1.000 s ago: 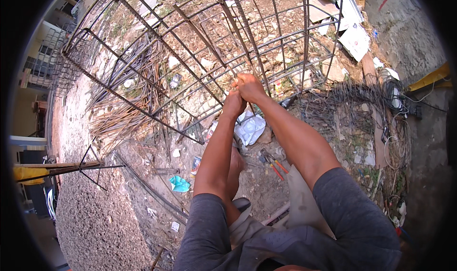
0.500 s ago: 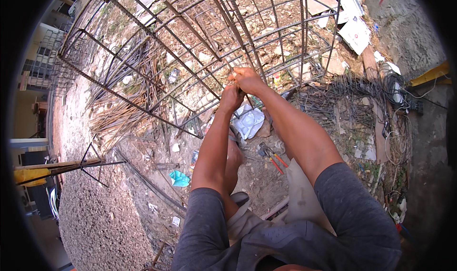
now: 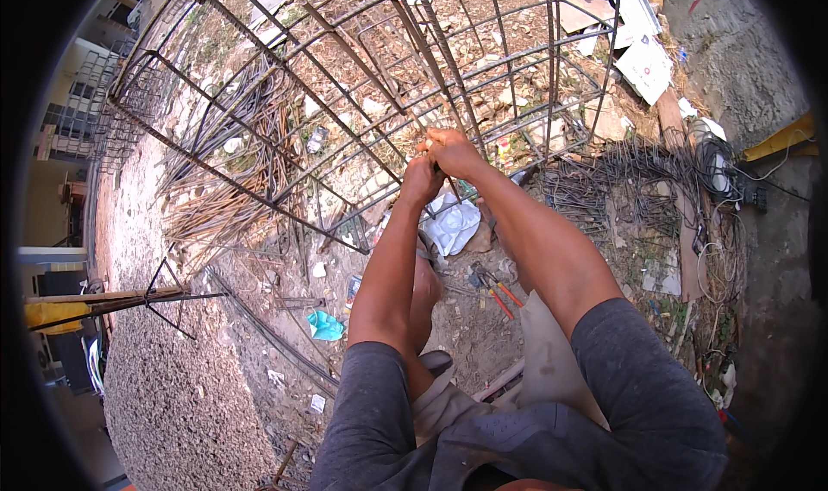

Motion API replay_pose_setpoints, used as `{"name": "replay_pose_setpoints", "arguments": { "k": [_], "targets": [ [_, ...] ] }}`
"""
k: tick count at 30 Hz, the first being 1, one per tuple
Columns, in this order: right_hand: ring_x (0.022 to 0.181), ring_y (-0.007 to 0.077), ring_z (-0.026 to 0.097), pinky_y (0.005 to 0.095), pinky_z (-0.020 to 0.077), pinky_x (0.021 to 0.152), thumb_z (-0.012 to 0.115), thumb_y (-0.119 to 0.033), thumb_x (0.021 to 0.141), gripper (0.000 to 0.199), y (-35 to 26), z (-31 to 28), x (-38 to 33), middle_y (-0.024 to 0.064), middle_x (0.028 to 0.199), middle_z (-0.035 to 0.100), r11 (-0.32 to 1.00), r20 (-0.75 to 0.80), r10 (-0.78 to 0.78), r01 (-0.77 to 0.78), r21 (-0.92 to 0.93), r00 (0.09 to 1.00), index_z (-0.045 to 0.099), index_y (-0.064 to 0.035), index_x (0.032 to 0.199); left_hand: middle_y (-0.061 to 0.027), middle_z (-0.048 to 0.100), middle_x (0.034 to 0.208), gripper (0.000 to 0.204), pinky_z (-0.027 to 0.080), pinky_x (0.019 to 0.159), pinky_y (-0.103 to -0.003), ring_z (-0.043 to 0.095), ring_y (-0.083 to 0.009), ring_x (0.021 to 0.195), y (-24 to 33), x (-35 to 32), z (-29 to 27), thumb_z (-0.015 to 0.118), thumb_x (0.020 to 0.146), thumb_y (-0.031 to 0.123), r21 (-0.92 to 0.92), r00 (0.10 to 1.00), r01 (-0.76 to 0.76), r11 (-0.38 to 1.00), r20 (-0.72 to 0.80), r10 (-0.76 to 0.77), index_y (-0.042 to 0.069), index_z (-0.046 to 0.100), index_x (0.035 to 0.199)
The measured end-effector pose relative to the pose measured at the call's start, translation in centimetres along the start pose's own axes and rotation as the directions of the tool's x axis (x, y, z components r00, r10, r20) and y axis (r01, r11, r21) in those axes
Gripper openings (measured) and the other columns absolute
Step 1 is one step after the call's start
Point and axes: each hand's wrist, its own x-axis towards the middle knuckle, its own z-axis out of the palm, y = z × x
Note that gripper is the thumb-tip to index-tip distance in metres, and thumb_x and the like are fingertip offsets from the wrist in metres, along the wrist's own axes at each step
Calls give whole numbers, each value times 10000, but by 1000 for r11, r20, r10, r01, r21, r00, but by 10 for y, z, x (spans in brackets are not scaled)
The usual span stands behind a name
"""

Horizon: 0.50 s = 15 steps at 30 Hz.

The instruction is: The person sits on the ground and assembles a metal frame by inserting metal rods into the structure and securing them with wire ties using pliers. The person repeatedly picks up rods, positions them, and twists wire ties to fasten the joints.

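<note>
Both my hands meet at the near side of a cage of rebar (image 3: 347, 49), where several bars cross. My left hand (image 3: 422, 181) is closed in a fist, lower and just to the left. My right hand (image 3: 455, 154) presses against it from above, its fingers curled. Dark bars run into the grip from above, and both hands seem wrapped round rebar there. The fingers hide the exact spot they hold. Below them lies a crumpled white sheet (image 3: 452, 225), and pliers with red handles (image 3: 498, 296) rest on the dirt by my leg.
Loose rods (image 3: 226, 193) lie heaped at left, beside a gravel pile (image 3: 190, 387). A teal cloth-like scrap (image 3: 325, 325) is on the ground. Tangled wire (image 3: 617, 180) and a coiled cable (image 3: 714, 165) lie at right, with white boards (image 3: 645, 65) beyond. A bar stand (image 3: 164, 294) juts from the left.
My hands stay together at the same bars and have shifted only slightly. The whole view has tilted a little, and the cage sits slightly lower in the picture.
</note>
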Motion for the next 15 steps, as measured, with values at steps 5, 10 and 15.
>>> {"name": "replay_pose_setpoints", "arguments": {
  "k": [5,10,15],
  "targets": [
    [884,192,675,291,530,798,469,-123,936,498,-8,2,-6,176,1134,698,990,-12,-29,27,-138,999,451,114,1374,-264,663,866,189,532,745,-482,656,-435,855,-11,1,2,642,810,161,23,1000,-13,1000,6,13,40,675,951],
    [1026,234,664,313,501,902,477,-158,959,502,-8,2,-8,177,1188,679,986,-24,-12,8,-166,1000,443,105,1385,-263,667,862,178,533,741,-479,658,-434,847,-8,1,4,614,808,139,-4,997,-54,999,-46,54,17,678,921],
    [1151,298,620,350,462,986,495,-166,903,504,-15,4,-11,145,1241,660,990,-37,58,-62,-128,998,516,-28,1387,-261,670,854,164,533,741,-471,660,-429,833,-8,1,3,595,807,121,-21,996,-65,998,-58,63,-4,678,873]
  ]
}}
